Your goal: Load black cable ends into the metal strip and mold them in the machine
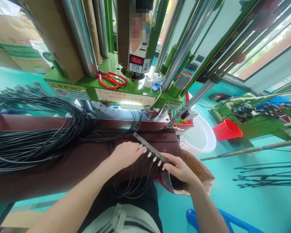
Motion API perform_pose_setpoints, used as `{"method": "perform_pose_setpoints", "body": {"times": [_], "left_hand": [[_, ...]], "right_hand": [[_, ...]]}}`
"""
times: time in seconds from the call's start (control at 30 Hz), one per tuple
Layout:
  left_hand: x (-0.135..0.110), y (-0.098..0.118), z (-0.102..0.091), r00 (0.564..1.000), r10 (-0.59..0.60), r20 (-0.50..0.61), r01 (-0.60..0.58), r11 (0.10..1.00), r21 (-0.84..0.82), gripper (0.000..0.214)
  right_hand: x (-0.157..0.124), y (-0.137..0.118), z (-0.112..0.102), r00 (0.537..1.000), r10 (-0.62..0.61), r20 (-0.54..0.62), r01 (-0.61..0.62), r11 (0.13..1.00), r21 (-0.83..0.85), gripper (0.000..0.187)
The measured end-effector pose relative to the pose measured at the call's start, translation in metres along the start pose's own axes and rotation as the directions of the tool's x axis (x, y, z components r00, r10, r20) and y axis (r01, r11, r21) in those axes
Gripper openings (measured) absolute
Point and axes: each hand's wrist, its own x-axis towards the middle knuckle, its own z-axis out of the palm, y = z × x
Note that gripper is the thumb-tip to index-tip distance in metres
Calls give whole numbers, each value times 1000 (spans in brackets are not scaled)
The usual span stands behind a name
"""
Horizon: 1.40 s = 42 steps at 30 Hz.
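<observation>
At the front edge of the dark red bench (63, 168), the right hand (180, 169) pinches the near end of a metal bar (145, 146), thumb and fingers closed on it. The left hand (126, 154) curls against the bar's far half at the plugs (149, 154); whether it clamps one I cannot tell. Black cables (138, 181) hang from the bar towards the lap. The step looks like seating cable ends in the bar's row of slots. A next move calls for a steady bar and untangled leads. Beyond lie a cable bundle (34, 136), a green machine (133, 92) and red scissors (111, 80).
</observation>
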Motion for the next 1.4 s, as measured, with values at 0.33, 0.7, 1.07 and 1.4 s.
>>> {"method": "perform_pose_setpoints", "body": {"times": [0.33, 0.7, 1.07, 1.4], "left_hand": [[-42, -12, -25, 996, -58, 66, 39, 964, 262, 32], [-46, -32, -28, 997, 27, 69, -37, 988, 149, 27], [-5, -60, -72, 984, 32, -175, -10, 992, 127, 31], [31, -99, -52, 934, -67, -352, 94, 994, 61, 31]], "right_hand": [[56, 5, -26, 964, 80, 255, 12, 940, -340, 27], [100, 23, -33, 949, -298, 103, 284, 667, -689, 15], [121, 21, -23, 911, -365, -190, 166, 748, -642, 16], [136, 39, -17, 888, -374, -268, 99, 724, -683, 19]]}}
